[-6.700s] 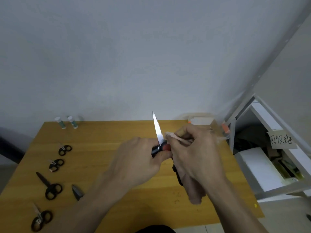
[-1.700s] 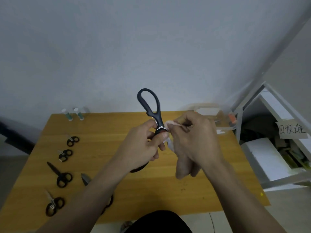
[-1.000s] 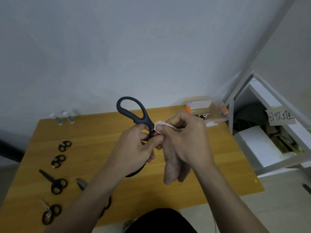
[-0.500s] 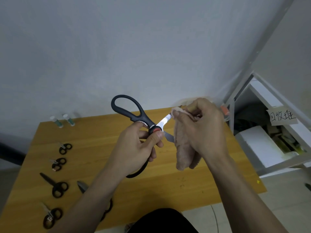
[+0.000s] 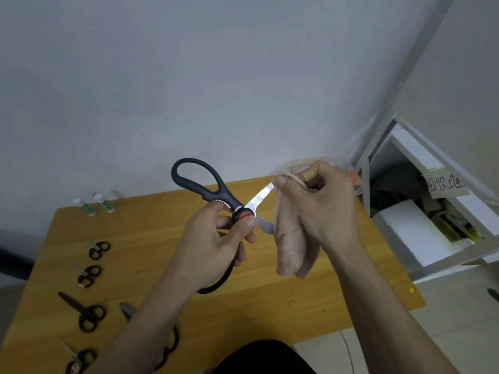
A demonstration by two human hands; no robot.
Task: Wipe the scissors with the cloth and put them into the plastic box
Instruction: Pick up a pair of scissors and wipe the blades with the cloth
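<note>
Nearest to us, two bare forearms reach forward over a wooden table. On the table's left side we see a row of small black scissors, lying flat and well apart from the hands.

Above the table, our left hand grips a large pair of black-handled scissors at the red pivot, thumb and fingers curled round the joint. One handle loop stands up and to the left; the other loop hangs below the palm. The blades are parted, pointing right: the upper, serrated blade rises toward the right hand, and the lower blade pokes out just beside the cloth.

Our right hand pinches a pale pink cloth round the tip of the upper blade, fingers curled tight; the rest of the cloth hangs down loose.

Behind that hand, at the table's far right corner, we glimpse the plastic box, mostly hidden. Two small green-and-white tubes stand at the far left edge, by a pale wall.
</note>
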